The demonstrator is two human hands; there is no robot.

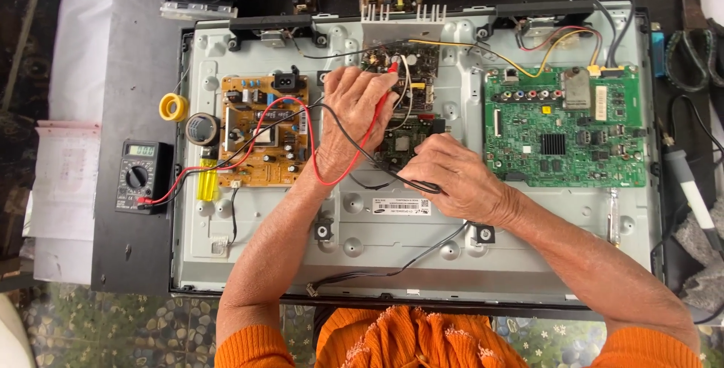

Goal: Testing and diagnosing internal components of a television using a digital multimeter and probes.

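- Red probe pinched in left hand, tip angled onto small board mid-chassis, likely for contact.
- Black probe gripped in closed right hand, just below board.
- Leads run to multimeter, left of chassis.

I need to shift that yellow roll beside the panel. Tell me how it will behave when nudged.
The yellow roll lies flat on its side, so it should probably slide, not roll. It looks small and hollow-centred, likely light. Stood on edge, its round rim would probably let it roll away.
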